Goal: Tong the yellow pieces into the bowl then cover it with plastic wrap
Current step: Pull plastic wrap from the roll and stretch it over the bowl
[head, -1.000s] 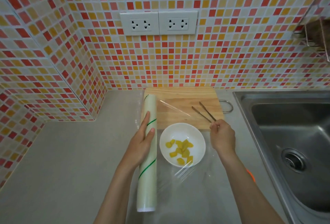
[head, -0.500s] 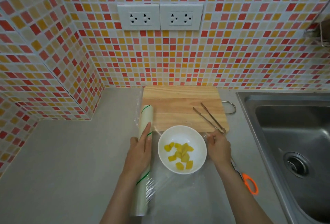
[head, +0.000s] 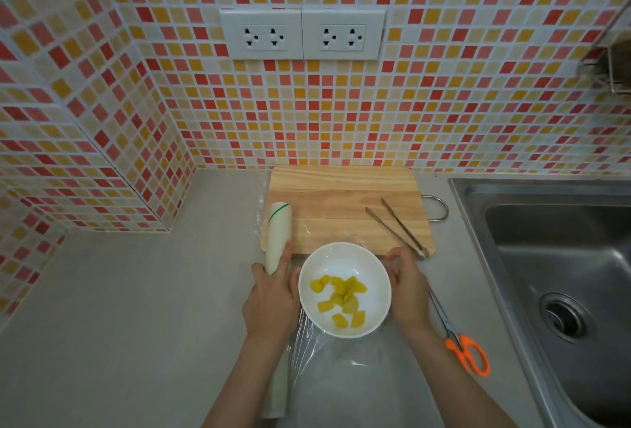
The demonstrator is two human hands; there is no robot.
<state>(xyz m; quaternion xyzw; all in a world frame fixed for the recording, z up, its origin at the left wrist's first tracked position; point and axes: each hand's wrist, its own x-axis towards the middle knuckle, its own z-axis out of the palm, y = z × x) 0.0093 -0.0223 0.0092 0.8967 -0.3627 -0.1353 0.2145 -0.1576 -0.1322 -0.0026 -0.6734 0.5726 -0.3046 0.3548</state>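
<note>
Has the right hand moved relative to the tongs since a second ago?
Yes. The right hand dropped from the tongs' near end toward the camera, now beside the bowl holding plastic wrap.

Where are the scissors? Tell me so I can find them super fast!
Start at the metal sink on the right. On the grey counter just left of it, beside the person's right hand, lie the scissors. Their bright orange handles give them away; the tongs up on the wooden board are plain metal.
</note>
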